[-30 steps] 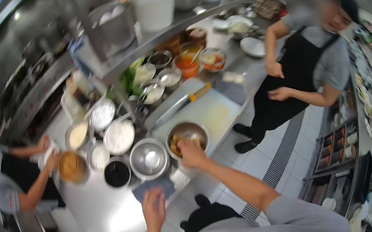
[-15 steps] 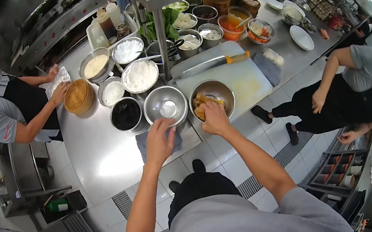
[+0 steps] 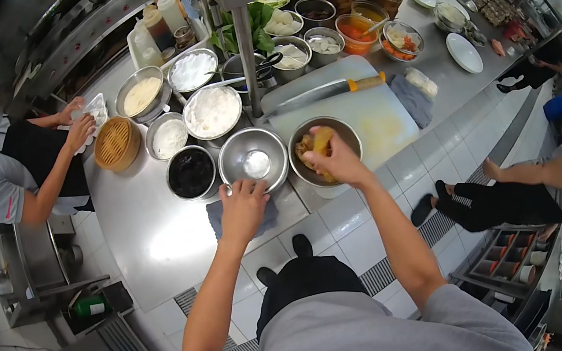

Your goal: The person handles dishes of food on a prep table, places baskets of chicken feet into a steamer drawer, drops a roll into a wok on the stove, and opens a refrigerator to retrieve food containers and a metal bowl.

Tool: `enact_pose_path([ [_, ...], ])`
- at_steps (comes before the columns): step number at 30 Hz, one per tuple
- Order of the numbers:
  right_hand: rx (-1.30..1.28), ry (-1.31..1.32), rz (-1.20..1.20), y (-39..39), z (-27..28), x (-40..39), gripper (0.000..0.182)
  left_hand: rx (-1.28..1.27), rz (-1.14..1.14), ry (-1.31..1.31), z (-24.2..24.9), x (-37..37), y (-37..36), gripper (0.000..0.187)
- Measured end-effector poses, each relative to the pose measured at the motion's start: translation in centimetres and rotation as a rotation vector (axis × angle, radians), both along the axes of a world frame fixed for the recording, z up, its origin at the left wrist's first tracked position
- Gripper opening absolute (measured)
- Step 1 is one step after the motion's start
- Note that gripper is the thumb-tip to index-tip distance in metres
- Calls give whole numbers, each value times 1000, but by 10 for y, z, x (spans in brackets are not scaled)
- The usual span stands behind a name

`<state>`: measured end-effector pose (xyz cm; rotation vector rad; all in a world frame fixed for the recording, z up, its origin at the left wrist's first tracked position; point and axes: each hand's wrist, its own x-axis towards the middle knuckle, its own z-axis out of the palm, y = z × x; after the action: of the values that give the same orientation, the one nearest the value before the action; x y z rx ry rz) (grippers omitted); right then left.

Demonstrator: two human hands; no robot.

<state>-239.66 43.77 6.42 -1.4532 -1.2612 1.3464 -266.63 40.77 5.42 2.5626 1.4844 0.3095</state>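
My right hand [image 3: 339, 160] is closed on a yellowish-brown piece of food [image 3: 322, 140], perhaps meat, above a steel bowl [image 3: 350, 128] that holds more such pieces. To the left of that bowl stands another steel bowl [image 3: 235, 146], with a bright patch on its bottom. My left hand [image 3: 245, 207] is at this bowl's near rim, its fingers apart and holding nothing. Whether the fingertips press on the rim is hard to tell. Under my left hand lies a dark grey cloth [image 3: 268, 221].
A knife [image 3: 312, 97] lies on the white cutting board [image 3: 391, 120]. Left of the bowls are a bowl of dark contents [image 3: 191, 172], bowls of white powder [image 3: 212, 110] and a bamboo steamer [image 3: 117, 145]. A shelf post [image 3: 248, 62] rises behind. Co-workers stand left [image 3: 34, 165] and right [image 3: 557, 181].
My right hand has lifted a piece of food up from within the bowl. My left hand has shifted slightly, its fingers now along the near rim. The co-worker at right has moved away.
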Motion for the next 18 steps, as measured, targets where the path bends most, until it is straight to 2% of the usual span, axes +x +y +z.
enact_pose_path([
  [1, -2, 0, 4, 1, 7, 5, 75, -2, 4, 0, 4, 2, 0, 39],
  [3, -72, 368, -92, 2, 15, 17, 71, 41, 42, -261, 25, 12, -1, 44],
  [4, -95, 398, -26, -2, 30, 19, 66, 40, 43, -261, 41, 20, 1, 44],
  [5, -101, 399, -22, -3, 43, 20, 66, -85, 17, -525, 59, 29, 7, 49],
  [6, -204, 313, 268, -6, 56, 19, 66, -215, -4, -789, 74, 37, 10, 53],
  [7, -303, 223, 559, -10, 72, 18, 66, -220, 5, -789, 85, 42, 15, 53],
  [8, -368, 109, 676, -15, 98, 7, 48, -179, -169, -753, 94, 47, 20, 56],
  [9, -374, 111, 678, -13, 98, 4, 48, -136, -344, -712, 101, 49, 24, 59],
  [10, -345, 62, 803, -8, 98, 3, 44, -307, -472, -631, 107, 46, 28, 61],
  [11, -311, 12, 926, -3, 99, 4, 41, -307, -471, -631, 113, 43, 26, 61],
  [12, -319, -103, 923, -1, 96, 6, 33, -304, -474, -569, 119, 41, 25, 58],
  [16, -171, -183, 899, -14, 120, 3, 37, -247, -471, -434, 130, 35, 15, 46],
  [18, 125, -598, 884, -22, 128, 5, 45, -187, -397, -426, 128, 33, 8, 43],
])
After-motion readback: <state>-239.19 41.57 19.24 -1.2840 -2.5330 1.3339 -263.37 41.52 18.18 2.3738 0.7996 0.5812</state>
